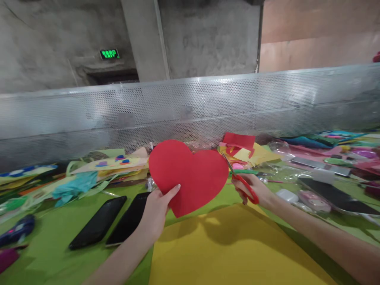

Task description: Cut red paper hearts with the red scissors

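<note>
A large red paper heart [196, 176] is held up above the table, its point tilted down and to the left. My left hand [158, 208] grips it near the lower left edge, thumb on the front and the other fingers hidden behind. In my right hand [252, 188] are scissors [249, 188] with red handles, the fingers wrapped round the loops. Their blades point up and left, close by the heart's right edge; whether they touch it I cannot tell. Below both hands lies a big yellow sheet of paper [234, 249].
Two black phones [99, 221] lie left of my left hand. Paper scraps [252, 152] and craft pieces [113, 164] crowd the green table's far side. At right are a dark phone [335, 194] and earphone cases [314, 200]. A perforated metal panel [166, 107] stands behind.
</note>
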Tool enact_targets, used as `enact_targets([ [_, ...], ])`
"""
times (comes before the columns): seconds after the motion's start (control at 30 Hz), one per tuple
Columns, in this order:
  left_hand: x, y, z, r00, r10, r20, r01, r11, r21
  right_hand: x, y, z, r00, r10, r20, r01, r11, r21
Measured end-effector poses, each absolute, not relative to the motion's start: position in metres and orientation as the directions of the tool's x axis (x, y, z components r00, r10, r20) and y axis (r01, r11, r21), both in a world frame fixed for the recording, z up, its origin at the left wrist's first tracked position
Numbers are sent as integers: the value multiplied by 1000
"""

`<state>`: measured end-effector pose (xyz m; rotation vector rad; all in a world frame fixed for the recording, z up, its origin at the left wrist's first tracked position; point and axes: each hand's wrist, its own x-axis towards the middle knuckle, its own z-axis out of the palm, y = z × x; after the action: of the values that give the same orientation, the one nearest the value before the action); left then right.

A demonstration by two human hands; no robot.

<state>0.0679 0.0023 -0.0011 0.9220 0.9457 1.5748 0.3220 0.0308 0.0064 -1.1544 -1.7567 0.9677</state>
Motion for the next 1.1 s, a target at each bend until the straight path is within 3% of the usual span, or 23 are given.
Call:
enact_targets([
  [0.3,67,3,-3,-167,981,102,-375,-159,913,324,33,4,-254,940,225,376,311,-873],
  [1.1,66,3,-3,-192,978,79,-347,-143,927,323,33,6,-236,951,201,313,270,-911],
])
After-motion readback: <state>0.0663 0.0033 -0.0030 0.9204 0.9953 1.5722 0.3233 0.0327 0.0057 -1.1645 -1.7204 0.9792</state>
